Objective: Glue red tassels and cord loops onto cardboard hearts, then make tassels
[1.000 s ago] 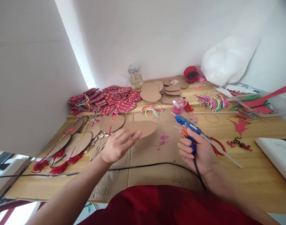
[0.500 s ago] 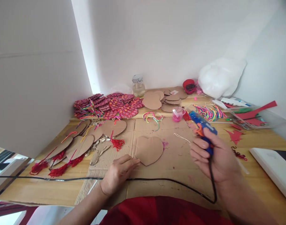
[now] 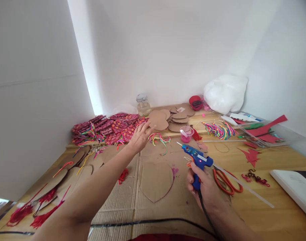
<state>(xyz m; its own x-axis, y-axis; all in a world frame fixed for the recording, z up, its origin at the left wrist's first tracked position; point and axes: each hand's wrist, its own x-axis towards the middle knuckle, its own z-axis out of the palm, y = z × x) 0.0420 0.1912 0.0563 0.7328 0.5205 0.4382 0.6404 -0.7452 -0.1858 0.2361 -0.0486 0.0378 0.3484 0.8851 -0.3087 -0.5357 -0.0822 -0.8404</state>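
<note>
My right hand [image 3: 199,185] grips a blue hot glue gun [image 3: 199,159], its nozzle pointing up and left and a small red light showing on its side. Stretched forward, my left hand [image 3: 140,137] has its fingers apart and holds nothing. It is over the front of the back ledge, by the pile of cardboard hearts [image 3: 159,119] and the colourful cords [image 3: 165,142]. One flat cardboard heart [image 3: 156,182] lies on the cardboard mat [image 3: 168,207] between my arms. A clear cup of pink stuff [image 3: 186,134] stands just beyond the nozzle.
Patterned fabric hearts [image 3: 120,127] are heaped at the back left, near a lidded jar [image 3: 143,106]. Tasselled cardboard hearts [image 3: 75,180] lie at left. Orange-handled scissors [image 3: 226,182], a white glue stick [image 3: 255,194] and a plastic tray [image 3: 273,135] are at right. A black cable [image 3: 153,221] crosses the front.
My left hand has left the heart on the mat and reached forward to the back ledge, its fingers opening. The glue gun has moved left and down, uncovering the scissors.
</note>
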